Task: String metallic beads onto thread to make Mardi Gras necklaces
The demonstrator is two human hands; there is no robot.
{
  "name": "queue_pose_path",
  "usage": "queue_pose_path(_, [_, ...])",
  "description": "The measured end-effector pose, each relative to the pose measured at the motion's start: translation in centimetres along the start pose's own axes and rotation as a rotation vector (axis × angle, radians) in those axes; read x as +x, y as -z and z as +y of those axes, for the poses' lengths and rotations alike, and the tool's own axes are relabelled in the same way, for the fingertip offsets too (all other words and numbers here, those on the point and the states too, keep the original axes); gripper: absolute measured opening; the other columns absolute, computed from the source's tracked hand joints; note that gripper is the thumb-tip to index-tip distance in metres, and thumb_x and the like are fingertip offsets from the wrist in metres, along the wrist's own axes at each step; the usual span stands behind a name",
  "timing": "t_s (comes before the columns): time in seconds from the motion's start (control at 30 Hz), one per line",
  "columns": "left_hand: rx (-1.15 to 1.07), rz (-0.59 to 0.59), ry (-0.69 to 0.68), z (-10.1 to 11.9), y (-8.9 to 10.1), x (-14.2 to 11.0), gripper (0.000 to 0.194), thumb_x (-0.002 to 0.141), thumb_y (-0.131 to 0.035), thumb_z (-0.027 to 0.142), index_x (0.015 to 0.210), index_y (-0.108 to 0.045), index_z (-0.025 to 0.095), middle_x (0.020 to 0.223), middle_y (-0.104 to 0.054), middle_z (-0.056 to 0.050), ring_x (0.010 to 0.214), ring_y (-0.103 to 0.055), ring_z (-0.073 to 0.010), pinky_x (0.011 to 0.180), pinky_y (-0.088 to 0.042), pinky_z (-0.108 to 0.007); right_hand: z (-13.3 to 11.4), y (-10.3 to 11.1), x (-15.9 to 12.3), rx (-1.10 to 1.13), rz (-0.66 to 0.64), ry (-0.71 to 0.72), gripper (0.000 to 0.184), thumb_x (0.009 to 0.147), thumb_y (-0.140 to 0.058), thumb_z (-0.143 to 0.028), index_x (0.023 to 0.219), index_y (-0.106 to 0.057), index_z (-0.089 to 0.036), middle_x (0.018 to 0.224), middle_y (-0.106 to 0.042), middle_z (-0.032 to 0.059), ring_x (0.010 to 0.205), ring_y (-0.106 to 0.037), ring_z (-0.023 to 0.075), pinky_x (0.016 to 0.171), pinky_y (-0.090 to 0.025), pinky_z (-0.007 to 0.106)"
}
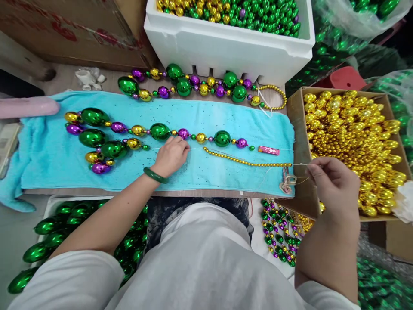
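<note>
My left hand (172,156), a dark green bangle (155,175) at its wrist, is closed over the thin clear thread (196,148) on the blue towel. That thread runs from a strand of large green, purple and gold beads (112,150) to a row of small gold beads (248,162). Past the row's right end, my right hand (334,181) pinches the thread, which looks taut there. Above my left hand lies the strand's other arm (159,131). A small pink label (269,150) sits near its right end.
Behind the blue towel (193,172) lies another bead necklace (183,87). A white foam box (226,51) of beads stands at the back. To the right is a cardboard box (297,189) of gold beads. Large green beads (53,237) fill a container at lower left.
</note>
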State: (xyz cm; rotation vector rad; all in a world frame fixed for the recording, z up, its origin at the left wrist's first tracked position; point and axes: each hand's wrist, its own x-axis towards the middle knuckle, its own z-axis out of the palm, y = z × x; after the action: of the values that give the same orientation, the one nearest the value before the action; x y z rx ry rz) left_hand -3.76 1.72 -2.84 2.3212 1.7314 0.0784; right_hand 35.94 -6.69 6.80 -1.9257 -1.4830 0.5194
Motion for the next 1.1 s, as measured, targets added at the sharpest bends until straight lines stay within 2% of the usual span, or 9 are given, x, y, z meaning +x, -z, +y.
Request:
queue_pose_path(0.1, [0.000, -0.017, -0.025, -0.3, 0.1, 0.2, 0.023, 0.090, -0.045, 0.022, 0.091, -0.068, 0.018, 0.099, -0.063, -0.012, 0.103, -0.054, -0.0301, 0.086, -0.046, -0.041, -0.2, 0.2, 0.2, 0.161, 0.131, -0.044, 0.014, 0.074, -0.068, -0.030, 0.078, -0.063, -0.018, 0.063, -0.059, 0.0013, 0.053, -0.053, 0.0119, 0.050, -0.040, 0.026])
queue_pose_path(0.23, [-0.031, -0.046, -0.044, -0.6, 0.3, 0.5, 0.021, 0.089, -0.047, 0.023, 0.090, -0.067, 0.018, 0.098, -0.065, -0.012, 0.105, -0.053, -0.0306, 0.088, -0.045, -0.041, -1.1, 0.4, 0.7, 0.223, 0.284, -0.018, 0.014, 0.067, -0.070, -0.027, 0.072, -0.061, -0.018, 0.057, -0.056, 0.0003, 0.046, -0.047, 0.0105, 0.044, -0.035, 0.027])
queue_pose_path(0.37, [-0.085, -0.044, -0.038, -1.0, 0.7, 0.6, 0.020, 0.090, -0.046, 0.023, 0.089, -0.065, 0.018, 0.097, -0.067, -0.011, 0.100, -0.054, -0.0296, 0.087, -0.045, -0.041, -1.5, 0.6, 1.2, 0.290, 0.423, -0.009, 0.014, 0.064, -0.070, -0.027, 0.070, -0.060, -0.018, 0.055, -0.056, 0.0004, 0.045, -0.047, 0.0107, 0.043, -0.035, 0.027])
queue_pose_path(0.6, [-0.110, -0.012, 0.014, -1.5, 1.3, 0.3, 0.025, 0.092, -0.039, 0.022, 0.098, -0.063, 0.016, 0.097, -0.068, -0.012, 0.095, -0.059, -0.0281, 0.086, -0.046, -0.039, -1.3, 0.7, 1.2, 0.322, 0.456, -0.014, 0.013, 0.062, -0.069, -0.025, 0.069, -0.060, -0.019, 0.054, -0.056, -0.0002, 0.043, -0.047, 0.0105, 0.041, -0.033, 0.027])
queue_pose_path(0.7, [-0.094, -0.020, -0.017, -1.3, 1.2, 0.2, 0.028, 0.092, -0.040, 0.021, 0.101, -0.066, 0.015, 0.100, -0.069, -0.012, 0.098, -0.060, -0.0278, 0.088, -0.046, -0.039, -1.6, 0.5, 1.3, 0.338, 0.470, -0.028, 0.012, 0.062, -0.068, -0.025, 0.068, -0.060, -0.018, 0.054, -0.056, 0.0004, 0.044, -0.048, 0.0111, 0.041, -0.034, 0.028])
queue_pose_path(0.87, [0.003, -0.022, -0.087, -0.9, 1.0, 0.1, 0.031, 0.094, -0.043, 0.025, 0.098, -0.072, 0.015, 0.099, -0.068, -0.012, 0.101, -0.059, -0.0287, 0.087, -0.047, -0.039, -1.0, 1.2, 2.3, 0.403, 0.582, 0.004, 0.013, 0.057, -0.068, -0.022, 0.065, -0.059, -0.018, 0.049, -0.053, -0.0011, 0.041, -0.047, 0.0112, 0.038, -0.034, 0.027])
queue_pose_path(0.97, [0.038, 0.011, -0.082, -0.5, 0.6, 0.2, 0.031, 0.095, -0.043, 0.024, 0.096, -0.073, 0.014, 0.096, -0.067, -0.012, 0.099, -0.058, -0.0282, 0.082, -0.047, -0.038, -0.4, 1.4, 2.8, 0.446, 0.554, -0.036, 0.014, 0.057, -0.068, -0.024, 0.064, -0.058, -0.018, 0.049, -0.053, -0.0029, 0.040, -0.047, 0.0102, 0.037, -0.033, 0.024])
queue_pose_path(1.1, [0.085, 0.066, -0.154, 0.3, -0.2, 0.3, 0.031, 0.096, -0.044, 0.027, 0.096, -0.072, 0.015, 0.097, -0.066, -0.012, 0.096, -0.057, -0.0269, 0.076, -0.046, -0.036, -0.2, 1.0, 3.0, 0.448, 0.493, -0.065, 0.013, 0.060, -0.068, -0.025, 0.067, -0.059, -0.018, 0.052, -0.055, -0.0030, 0.042, -0.047, 0.0093, 0.039, -0.035, 0.023])
